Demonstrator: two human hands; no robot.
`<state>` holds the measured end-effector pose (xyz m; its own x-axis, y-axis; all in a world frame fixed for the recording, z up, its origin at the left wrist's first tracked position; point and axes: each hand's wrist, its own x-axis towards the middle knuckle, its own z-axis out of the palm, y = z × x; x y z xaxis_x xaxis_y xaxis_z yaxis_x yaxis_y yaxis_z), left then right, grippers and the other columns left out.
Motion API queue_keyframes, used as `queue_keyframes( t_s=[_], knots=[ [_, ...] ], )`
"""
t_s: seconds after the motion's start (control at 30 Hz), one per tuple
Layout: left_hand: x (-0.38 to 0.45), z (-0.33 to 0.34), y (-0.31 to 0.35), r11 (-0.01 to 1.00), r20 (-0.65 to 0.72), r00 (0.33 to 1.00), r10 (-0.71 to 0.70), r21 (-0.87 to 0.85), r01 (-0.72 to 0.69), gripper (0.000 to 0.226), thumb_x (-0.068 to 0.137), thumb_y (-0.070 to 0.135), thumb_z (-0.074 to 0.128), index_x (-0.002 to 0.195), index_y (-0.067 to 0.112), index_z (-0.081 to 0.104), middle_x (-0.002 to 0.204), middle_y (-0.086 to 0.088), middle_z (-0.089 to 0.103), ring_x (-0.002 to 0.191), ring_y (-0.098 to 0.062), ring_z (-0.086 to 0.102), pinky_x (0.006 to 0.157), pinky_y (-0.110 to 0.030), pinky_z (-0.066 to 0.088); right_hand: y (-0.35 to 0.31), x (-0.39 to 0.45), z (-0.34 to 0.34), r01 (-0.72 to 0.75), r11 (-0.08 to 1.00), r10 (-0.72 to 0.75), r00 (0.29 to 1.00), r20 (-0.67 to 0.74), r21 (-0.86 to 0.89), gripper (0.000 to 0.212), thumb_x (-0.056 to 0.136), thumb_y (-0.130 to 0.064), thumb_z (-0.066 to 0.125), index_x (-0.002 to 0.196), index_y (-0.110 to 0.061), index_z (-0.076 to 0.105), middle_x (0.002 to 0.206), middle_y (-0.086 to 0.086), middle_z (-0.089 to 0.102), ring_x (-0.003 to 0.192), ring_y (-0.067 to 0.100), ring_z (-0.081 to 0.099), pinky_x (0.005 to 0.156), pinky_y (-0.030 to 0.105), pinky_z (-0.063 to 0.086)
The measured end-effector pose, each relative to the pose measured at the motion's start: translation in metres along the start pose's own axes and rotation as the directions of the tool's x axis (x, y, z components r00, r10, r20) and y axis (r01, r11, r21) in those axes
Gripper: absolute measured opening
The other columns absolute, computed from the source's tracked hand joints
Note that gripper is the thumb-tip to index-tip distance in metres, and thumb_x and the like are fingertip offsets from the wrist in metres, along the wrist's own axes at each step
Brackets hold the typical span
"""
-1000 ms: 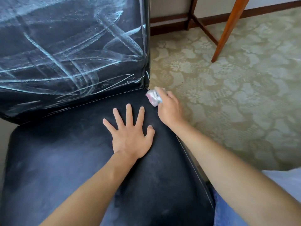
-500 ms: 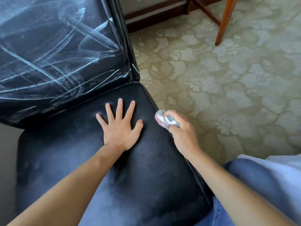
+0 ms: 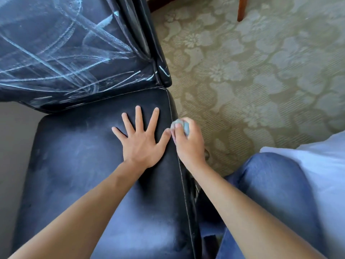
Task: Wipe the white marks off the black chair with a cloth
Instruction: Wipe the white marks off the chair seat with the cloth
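Left hand [image 3: 140, 144] flat on black chair seat [image 3: 74, 174], fingers spread, holding nothing. Right hand [image 3: 188, 144] at seat's right edge, grip curled around balled-up cloth [image 3: 182, 125], cloth against the edge seam just beside left thumb. White marks [image 3: 61, 58] all over chair backrest [image 3: 80, 25]; seat only faintly hazy. Patterned carpet [image 3: 261, 81] to the right, wooden leg [image 3: 241, 10] at top. Jeans-clad knee [image 3: 276, 184] lower right.

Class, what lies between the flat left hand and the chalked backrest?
Only bare black seat between left hand and backrest, in the head view.
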<state>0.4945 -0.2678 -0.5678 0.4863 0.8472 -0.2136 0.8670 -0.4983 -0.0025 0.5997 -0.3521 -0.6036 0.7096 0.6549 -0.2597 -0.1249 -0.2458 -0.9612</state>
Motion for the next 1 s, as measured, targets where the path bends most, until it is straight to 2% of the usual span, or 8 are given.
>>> queue_keyframes(
  t_s=[0.13, 0.23, 0.37, 0.47, 0.53, 0.73, 0.9, 1.0],
  knots=[
    [0.003, 0.003, -0.003, 1.0, -0.015, 1.0, -0.002, 0.012, 0.002, 0.075, 0.092, 0.082, 0.009, 0.16, 0.054, -0.007, 0.174, 0.002, -0.016, 0.157, -0.042, -0.018, 0.118, -0.076, -0.006, -0.036, 0.098, 0.033, 0.07, 0.997, -0.069, 0.997, 0.043, -0.032, 0.02, 0.097, -0.032, 0.045, 0.094, -0.017, 0.058, 0.072, -0.009, 0.069, 0.069, 0.013, 0.064, 0.083, 0.046, 0.055],
    [0.014, 0.001, -0.002, 0.998, -0.01, 0.999, -0.053, -0.016, 0.053, 0.075, 0.093, 0.081, 0.012, 0.161, 0.054, -0.005, 0.175, 0.002, -0.015, 0.157, -0.043, -0.018, 0.118, -0.076, -0.008, -0.047, 0.133, 0.044, 0.072, 0.993, -0.057, 0.987, 0.152, -0.096, 0.025, 0.093, -0.038, 0.045, 0.096, -0.017, 0.058, 0.068, -0.015, 0.066, 0.066, 0.004, 0.06, 0.078, 0.036, 0.053],
    [0.03, -0.004, -0.002, 0.991, -0.009, 0.992, -0.127, -0.052, 0.126, 0.074, 0.094, 0.08, 0.012, 0.161, 0.053, -0.004, 0.175, 0.0, -0.014, 0.157, -0.045, -0.019, 0.117, -0.078, -0.009, -0.031, 0.084, 0.031, 0.113, 0.993, -0.104, 0.982, 0.157, -0.047, 0.015, 0.102, -0.026, 0.048, 0.104, -0.011, 0.052, 0.079, -0.008, 0.067, 0.069, 0.004, 0.06, 0.078, 0.025, 0.05],
    [0.035, -0.006, -0.001, 0.984, -0.018, 0.986, -0.168, -0.068, 0.167, 0.074, 0.094, 0.079, 0.013, 0.162, 0.052, -0.002, 0.175, -0.001, -0.012, 0.157, -0.046, -0.017, 0.116, -0.079, -0.009, -0.003, 0.024, -0.001, 0.14, 0.989, -0.13, 0.973, 0.191, -0.041, 0.012, 0.103, -0.029, 0.047, 0.102, -0.017, 0.048, 0.08, -0.005, 0.065, 0.071, 0.011, 0.058, 0.079, 0.042, 0.052],
    [0.036, -0.008, 0.001, 0.981, -0.014, 0.984, -0.179, -0.074, 0.178, 0.075, 0.094, 0.079, 0.013, 0.162, 0.051, -0.001, 0.175, -0.002, -0.011, 0.157, -0.047, -0.016, 0.115, -0.079, -0.009, 0.012, -0.022, -0.028, 0.171, 0.973, -0.141, 0.972, 0.188, -0.155, 0.011, 0.099, -0.034, 0.049, 0.106, -0.024, 0.05, 0.09, -0.007, 0.064, 0.084, 0.014, 0.061, 0.084, 0.042, 0.051],
    [0.027, -0.012, 0.001, 0.988, 0.004, 0.99, -0.141, -0.066, 0.141, 0.077, 0.093, 0.08, 0.012, 0.162, 0.051, 0.0, 0.176, -0.002, -0.009, 0.157, -0.047, -0.015, 0.115, -0.08, -0.008, 0.032, -0.162, -0.09, -0.04, 0.948, 0.069, 0.994, 0.081, -0.314, 0.031, 0.098, -0.041, 0.049, 0.122, -0.022, 0.053, 0.117, -0.005, 0.057, 0.108, 0.011, 0.055, 0.098, 0.035, 0.045],
    [0.022, -0.015, -0.005, 0.992, 0.038, 0.995, -0.088, -0.088, 0.091, 0.078, 0.093, 0.081, 0.014, 0.163, 0.05, 0.002, 0.176, -0.001, -0.008, 0.158, -0.045, -0.013, 0.116, -0.078, -0.006, 0.029, -0.157, -0.067, -0.064, 0.92, 0.038, 0.996, -0.077, -0.386, 0.031, 0.098, -0.04, 0.049, 0.118, -0.018, 0.055, 0.115, 0.001, 0.06, 0.105, 0.025, 0.057, 0.095, 0.046, 0.046],
    [-0.001, -0.026, -0.031, 0.995, 0.068, 0.994, 0.09, -0.047, -0.087, 0.08, 0.091, 0.081, 0.013, 0.163, 0.048, 0.008, 0.176, 0.002, -0.002, 0.16, -0.037, -0.005, 0.122, -0.072, 0.002, 0.016, -0.104, -0.042, 0.008, 0.926, -0.04, 0.996, -0.076, -0.378, 0.032, 0.097, -0.04, 0.045, 0.116, -0.016, 0.055, 0.115, 0.003, 0.061, 0.104, 0.027, 0.058, 0.091, 0.045, 0.047]
  ],
)
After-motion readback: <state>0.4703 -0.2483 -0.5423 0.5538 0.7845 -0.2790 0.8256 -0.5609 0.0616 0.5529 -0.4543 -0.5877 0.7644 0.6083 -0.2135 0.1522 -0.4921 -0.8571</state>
